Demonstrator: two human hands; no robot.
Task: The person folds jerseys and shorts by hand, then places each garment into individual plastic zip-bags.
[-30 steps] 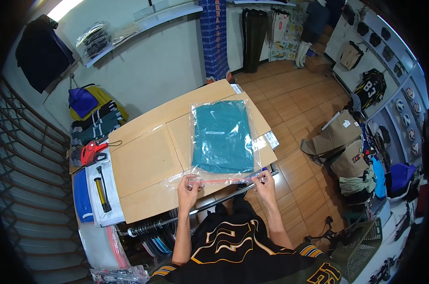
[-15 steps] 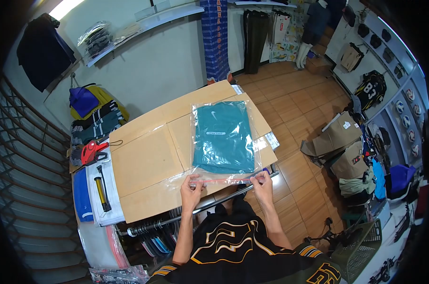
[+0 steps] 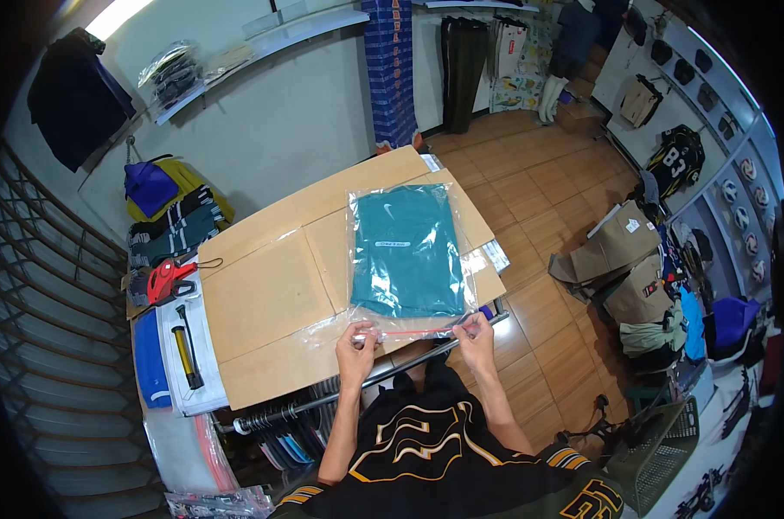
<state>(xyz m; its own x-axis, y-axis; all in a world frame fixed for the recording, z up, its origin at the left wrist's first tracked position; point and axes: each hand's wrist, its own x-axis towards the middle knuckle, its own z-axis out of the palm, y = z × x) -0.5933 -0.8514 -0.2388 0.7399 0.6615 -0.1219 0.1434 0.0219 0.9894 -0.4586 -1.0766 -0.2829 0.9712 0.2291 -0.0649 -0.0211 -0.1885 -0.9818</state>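
Observation:
A folded teal garment lies flat inside a clear plastic bag (image 3: 406, 251) on the cardboard-covered table (image 3: 266, 285). The bag's open-end edge, with a red strip (image 3: 413, 331), faces me at the table's front edge. My left hand (image 3: 357, 348) pinches the left end of this edge between thumb and fingers. At its right end, my right hand (image 3: 474, 337) pinches the same edge. The strip runs nearly straight between the two hands. The garment itself is touched by neither hand.
On the table's left side are a red tool (image 3: 170, 281), a yellow and black pump (image 3: 186, 356) and a blue folded item (image 3: 152, 363). A metal rail (image 3: 392, 372) with hangers runs below the front edge. Cardboard boxes (image 3: 621, 246) stand on the floor at right.
My left hand has shifted slightly right along the bag's edge, and my right hand has moved slightly. Both still pinch the edge.

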